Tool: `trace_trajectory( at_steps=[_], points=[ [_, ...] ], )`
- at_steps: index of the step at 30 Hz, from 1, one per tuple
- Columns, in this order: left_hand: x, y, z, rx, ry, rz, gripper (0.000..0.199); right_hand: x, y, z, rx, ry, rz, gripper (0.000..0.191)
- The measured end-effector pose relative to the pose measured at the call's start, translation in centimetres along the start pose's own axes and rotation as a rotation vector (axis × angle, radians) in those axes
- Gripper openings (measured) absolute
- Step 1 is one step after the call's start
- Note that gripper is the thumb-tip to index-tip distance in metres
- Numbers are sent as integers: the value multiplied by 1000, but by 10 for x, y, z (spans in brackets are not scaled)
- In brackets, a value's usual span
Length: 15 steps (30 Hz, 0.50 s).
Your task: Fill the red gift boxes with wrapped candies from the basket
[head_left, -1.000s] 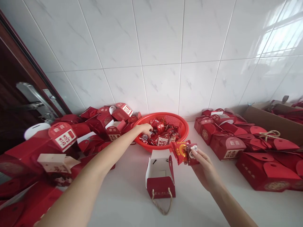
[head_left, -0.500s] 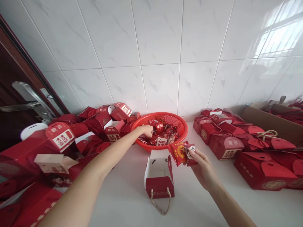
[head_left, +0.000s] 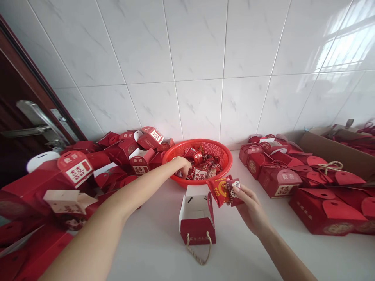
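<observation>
My left hand (head_left: 184,168) reaches down into a red plastic basket (head_left: 228,156) filled with wrapped candies (head_left: 208,160). Its fingers are buried among the wrappers, so I cannot see whether they grip anything. My right hand (head_left: 248,201) is closed, thumb on top, around candy packets: a bright red one with a yellow print (head_left: 219,190) and a darker red one (head_left: 234,191). These are held just right of an open red gift box (head_left: 197,230), which stands in front of the basket. The box's white inside shows, and a rope handle (head_left: 202,260) hangs from its near side.
Many red gift boxes (head_left: 79,171) are piled on the left. More closed boxes (head_left: 281,181) stand in rows on the right, beside a brown cardboard carton (head_left: 319,142). Behind is a tiled wall (head_left: 199,105); a door handle (head_left: 38,127) juts in at far left.
My left hand has sunk deeper into the candies, its fingers now hidden. The packets in my right hand have tilted slightly; that hand stays in nearly the same place.
</observation>
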<state>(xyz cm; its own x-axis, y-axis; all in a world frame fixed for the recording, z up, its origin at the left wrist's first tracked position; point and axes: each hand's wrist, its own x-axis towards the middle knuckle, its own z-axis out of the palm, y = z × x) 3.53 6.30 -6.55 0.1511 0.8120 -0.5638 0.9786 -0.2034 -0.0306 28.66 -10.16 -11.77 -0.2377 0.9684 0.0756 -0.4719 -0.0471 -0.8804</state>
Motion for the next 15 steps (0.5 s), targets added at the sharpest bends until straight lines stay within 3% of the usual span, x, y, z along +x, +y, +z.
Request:
trace_trajectory(
  at_steps=[8,15],
  points=[
    [-8,-4,6,31,19,35,19,-1,1,2,-15,-10,3,34],
    [-16,-5,10,-219,150,176,19,0,0,3,-43,-7,-10,37]
  ],
)
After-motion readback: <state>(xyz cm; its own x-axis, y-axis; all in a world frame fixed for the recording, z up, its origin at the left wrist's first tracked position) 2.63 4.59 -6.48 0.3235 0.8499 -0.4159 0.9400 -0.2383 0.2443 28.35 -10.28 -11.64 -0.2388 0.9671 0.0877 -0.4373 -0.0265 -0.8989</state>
